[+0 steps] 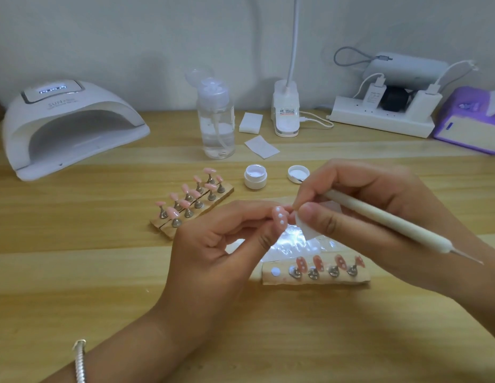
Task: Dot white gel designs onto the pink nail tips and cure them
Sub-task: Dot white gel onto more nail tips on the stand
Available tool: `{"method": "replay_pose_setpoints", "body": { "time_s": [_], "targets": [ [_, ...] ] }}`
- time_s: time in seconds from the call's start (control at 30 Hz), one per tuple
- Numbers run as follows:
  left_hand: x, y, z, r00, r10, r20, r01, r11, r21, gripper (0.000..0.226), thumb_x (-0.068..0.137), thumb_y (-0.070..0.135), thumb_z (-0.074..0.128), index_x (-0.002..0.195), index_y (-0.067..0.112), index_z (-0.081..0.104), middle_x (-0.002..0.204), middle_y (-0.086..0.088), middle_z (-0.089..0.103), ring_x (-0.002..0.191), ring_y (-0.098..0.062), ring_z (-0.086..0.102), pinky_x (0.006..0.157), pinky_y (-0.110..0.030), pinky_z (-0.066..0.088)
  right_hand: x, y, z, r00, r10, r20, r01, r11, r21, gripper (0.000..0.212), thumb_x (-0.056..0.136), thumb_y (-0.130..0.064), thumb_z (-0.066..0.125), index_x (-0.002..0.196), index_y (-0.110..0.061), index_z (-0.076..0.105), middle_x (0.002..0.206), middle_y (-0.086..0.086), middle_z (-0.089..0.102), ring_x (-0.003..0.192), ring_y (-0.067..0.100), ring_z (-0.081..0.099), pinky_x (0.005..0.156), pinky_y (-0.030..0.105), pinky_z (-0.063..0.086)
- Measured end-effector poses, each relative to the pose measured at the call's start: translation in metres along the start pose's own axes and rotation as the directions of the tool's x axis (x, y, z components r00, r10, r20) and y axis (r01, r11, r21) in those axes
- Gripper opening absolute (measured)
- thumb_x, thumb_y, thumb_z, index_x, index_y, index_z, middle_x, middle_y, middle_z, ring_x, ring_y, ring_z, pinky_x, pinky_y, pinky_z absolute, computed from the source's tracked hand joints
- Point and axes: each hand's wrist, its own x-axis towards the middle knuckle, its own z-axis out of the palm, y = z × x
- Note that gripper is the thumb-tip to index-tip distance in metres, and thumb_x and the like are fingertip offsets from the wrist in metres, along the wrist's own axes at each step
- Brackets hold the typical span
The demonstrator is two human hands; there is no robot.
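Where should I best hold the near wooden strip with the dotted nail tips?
Probably its left end, pinched low from the left: the wooden strip there is bare except for a white disc, while dotted tips, perhaps uncured, stand along the rest.

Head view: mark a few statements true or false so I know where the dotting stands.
1. The left hand pinches a pink nail tip with three white dots. True.
2. The gel pot is capped. False: it stands open, its lid beside it.
3. The right hand holds the dotting tool. True.
4. The front holder carries five tips. False: four dotted tips, the leftmost spot vacant.
5. The rear holder bears dotted tips. False: its tips are plain pink.
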Motion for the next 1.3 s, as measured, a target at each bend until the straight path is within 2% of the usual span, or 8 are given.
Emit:
{"method": "replay_pose_setpoints", "body": {
  "time_s": [0.17, 0.3, 0.43, 0.6, 0.77, 0.9, 1.2, 1.3],
  "targets": [
    [-0.0002, -0.001, -0.0006, 1.0, 0.004, 0.003, -0.004, 1.0, 0.02, 0.014, 0.088, 0.017, 0.069, 0.099, 0.021, 0.077, 0.088, 0.014, 0.075, 0.079, -0.005, 0.07, 0.077, -0.018, 0.053, -0.0001, 0.0007, 0.0002, 1.0, -0.008, 0.016, 0.008, 1.0, -0.003, 0.007, 0.087, -0.022, 0.068, 0.087, -0.015, 0.066, 0.07, -0.009, 0.064, 0.057, 0.005, 0.054, 0.053, 0.018, 0.046],
    [-0.0001, -0.0006, -0.0005, 1.0, 0.004, 0.0, -0.004, 1.0, 0.023, 0.011, 0.088, 0.016, 0.07, 0.096, 0.019, 0.077, 0.085, 0.017, 0.074, 0.077, -0.004, 0.069, 0.075, -0.016, 0.053, -0.0001, 0.0001, 0.0011, 0.999, -0.019, 0.032, 0.02, 1.0, -0.015, 0.004, 0.087, -0.015, 0.068, 0.087, -0.012, 0.065, 0.069, -0.016, 0.061, 0.057, 0.002, 0.054, 0.057, 0.007, 0.04],
    [0.0001, -0.0002, 0.0, 1.0, 0.008, -0.005, -0.008, 0.999, 0.038, 0.01, 0.087, 0.014, 0.072, 0.094, 0.02, 0.077, 0.083, 0.017, 0.073, 0.076, -0.003, 0.068, 0.074, -0.016, 0.052, -0.0005, -0.0017, 0.0006, 0.999, -0.011, 0.03, 0.012, 0.999, -0.041, 0.006, 0.086, -0.008, 0.069, 0.086, -0.013, 0.066, 0.069, -0.014, 0.062, 0.055, 0.002, 0.055, 0.056, 0.005, 0.039],
    [0.0, 0.0008, -0.0005, 1.0, 0.003, 0.001, -0.003, 0.999, 0.043, 0.011, 0.086, 0.017, 0.072, 0.094, 0.022, 0.078, 0.084, 0.017, 0.073, 0.077, -0.002, 0.069, 0.074, -0.016, 0.052, -0.0012, -0.0035, 0.001, 0.999, 0.01, 0.041, -0.01, 1.0, 0.0, 0.008, 0.083, -0.005, 0.069, 0.083, -0.013, 0.067, 0.068, -0.003, 0.065, 0.051, 0.003, 0.053, 0.053, 0.01, 0.042],
    [0.0006, 0.0014, 0.0, 1.0, 0.019, 0.005, -0.019, 0.997, 0.074, 0.011, 0.085, 0.013, 0.07, 0.092, 0.02, 0.075, 0.084, 0.018, 0.073, 0.077, 0.0, 0.068, 0.073, -0.016, 0.052, -0.0007, -0.0034, 0.0019, 0.999, 0.024, 0.031, -0.024, 1.0, -0.005, 0.015, 0.083, 0.001, 0.074, 0.082, -0.012, 0.068, 0.068, -0.005, 0.065, 0.051, 0.003, 0.053, 0.052, 0.01, 0.042],
    [0.0009, 0.0021, -0.0001, 1.0, 0.026, 0.012, -0.027, 0.995, 0.1, 0.013, 0.085, 0.012, 0.07, 0.089, 0.022, 0.078, 0.084, 0.021, 0.073, 0.076, 0.001, 0.066, 0.071, -0.014, 0.051, -0.0009, -0.0046, 0.0035, 0.999, 0.033, 0.014, -0.033, 0.999, -0.001, 0.01, 0.081, -0.005, 0.072, 0.08, -0.013, 0.067, 0.066, -0.007, 0.064, 0.05, 0.002, 0.053, 0.052, 0.009, 0.042],
    [0.0014, 0.0033, -0.0005, 0.999, 0.045, 0.02, -0.047, 0.992, 0.119, 0.019, 0.085, 0.012, 0.073, 0.1, 0.024, 0.075, 0.091, 0.014, 0.076, 0.081, -0.005, 0.07, 0.072, -0.018, 0.054, 0.0001, -0.0085, 0.0063, 0.998, 0.06, -0.009, -0.06, 0.998, 0.018, 0.009, 0.08, -0.011, 0.077, 0.076, -0.01, 0.068, 0.063, -0.009, 0.063, 0.048, 0.002, 0.054, 0.052, 0.012, 0.043],
    [0.0007, 0.0033, -0.0012, 0.998, 0.05, 0.024, -0.053, 0.991, 0.12, 0.02, 0.084, 0.01, 0.072, 0.099, 0.022, 0.076, 0.093, 0.014, 0.076, 0.083, -0.006, 0.071, 0.072, -0.018, 0.054, 0.0001, -0.0084, 0.0065, 0.997, 0.071, -0.003, -0.071, 0.997, 0.024, 0.011, 0.079, -0.003, 0.077, 0.076, -0.009, 0.068, 0.062, -0.01, 0.062, 0.048, 0.004, 0.055, 0.052, 0.012, 0.044]
  ]
}}
